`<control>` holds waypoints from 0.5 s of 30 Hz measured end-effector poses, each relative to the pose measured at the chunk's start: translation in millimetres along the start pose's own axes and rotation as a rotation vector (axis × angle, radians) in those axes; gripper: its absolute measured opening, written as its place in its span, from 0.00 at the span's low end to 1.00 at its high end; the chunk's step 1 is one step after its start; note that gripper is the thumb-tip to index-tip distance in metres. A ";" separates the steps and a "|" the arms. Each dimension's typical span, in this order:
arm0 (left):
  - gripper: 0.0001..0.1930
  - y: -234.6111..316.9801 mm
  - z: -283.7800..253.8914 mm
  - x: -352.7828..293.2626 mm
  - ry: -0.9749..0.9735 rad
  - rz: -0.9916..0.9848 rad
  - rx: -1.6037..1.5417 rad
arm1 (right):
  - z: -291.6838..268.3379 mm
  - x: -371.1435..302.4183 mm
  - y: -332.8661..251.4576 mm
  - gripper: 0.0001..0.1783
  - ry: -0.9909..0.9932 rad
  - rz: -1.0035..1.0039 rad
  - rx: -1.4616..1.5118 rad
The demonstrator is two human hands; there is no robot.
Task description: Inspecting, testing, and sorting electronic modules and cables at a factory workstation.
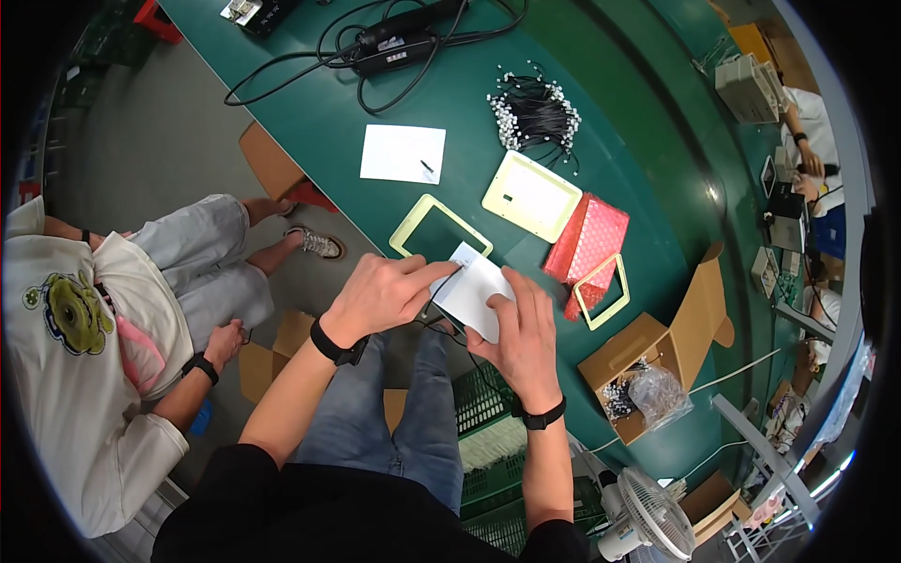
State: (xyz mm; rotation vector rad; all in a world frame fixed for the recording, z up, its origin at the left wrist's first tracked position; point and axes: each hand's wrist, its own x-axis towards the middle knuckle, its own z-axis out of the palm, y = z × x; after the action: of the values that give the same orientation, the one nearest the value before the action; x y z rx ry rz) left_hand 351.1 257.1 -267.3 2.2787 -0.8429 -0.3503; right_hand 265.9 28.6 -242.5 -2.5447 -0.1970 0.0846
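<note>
Head view: the white panel is between the two hands at the near edge of the desk, its long axis slanting from the left hand's fingertips down toward the right hand, roughly along that edge. The right hand grips it, fingers spread over the right end of the face, thumb at the near side. The left hand reaches in from the other side, index fingertip touching the far left corner; whether it also pinches anything there cannot be told. Both hands are on the panel, so neither is clearly nearer; it lies to the right of the left hand and up and left of the right palm. A thin black cable hangs beside the left fingers. Just beyond the panel lies a yellow frame. To the right along the near edge is an open box, with a second frame beyond it, partly over red bubble wrap. Farther in is a yellow case, with a white sheet to its left. Toward the far edge lie a wire bundle and, left of that, a black adapter among looped cords.
</note>
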 end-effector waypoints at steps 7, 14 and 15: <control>0.14 -11.8 -0.1 -11.8 0.288 -0.287 -0.140 | 17.9 3.4 0.7 0.26 0.008 0.018 0.055; 0.10 -41.2 14.2 -10.3 0.358 -0.518 -0.217 | 55.7 14.8 7.3 0.25 0.058 0.020 0.169; 0.10 -44.2 17.7 -11.6 0.349 -0.507 -0.212 | 60.6 18.2 7.8 0.25 0.054 0.022 0.176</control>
State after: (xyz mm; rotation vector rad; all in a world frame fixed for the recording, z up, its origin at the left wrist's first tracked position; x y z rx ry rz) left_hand 355.3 280.7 -310.0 2.2351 -0.0422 -0.2365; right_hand 278.5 58.3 -297.5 -2.3705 -0.1350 0.0399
